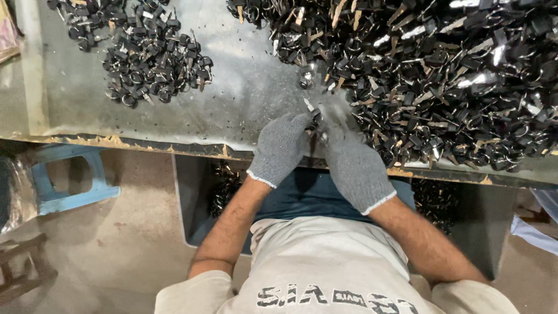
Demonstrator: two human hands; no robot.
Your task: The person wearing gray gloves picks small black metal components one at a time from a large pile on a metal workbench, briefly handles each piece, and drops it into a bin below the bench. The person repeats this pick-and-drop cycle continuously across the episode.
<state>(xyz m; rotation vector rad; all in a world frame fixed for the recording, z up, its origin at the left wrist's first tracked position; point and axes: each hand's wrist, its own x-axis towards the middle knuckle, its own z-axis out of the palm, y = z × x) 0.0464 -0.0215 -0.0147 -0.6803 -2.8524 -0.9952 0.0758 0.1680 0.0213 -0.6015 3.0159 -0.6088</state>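
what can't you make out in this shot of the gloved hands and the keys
- Head view: the key between the left hand and right hand is mostly covered by the gloves; its shape is unclear.
- Big pile: cut off by the top and right edges; single keys blur together.
- Small pile: cut off at the top.
- Bin under the table: contents hidden by the table edge and the arms.

Grey knit gloves point(279, 148), black-headed silver keys point(442, 75), blue stool point(70, 180).

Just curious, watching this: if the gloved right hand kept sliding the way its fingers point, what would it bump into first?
The right hand points up and left, toward the left hand. It would probably first meet the small key piece both hands hold, then the left hand's fingers; depth is hard to judge.
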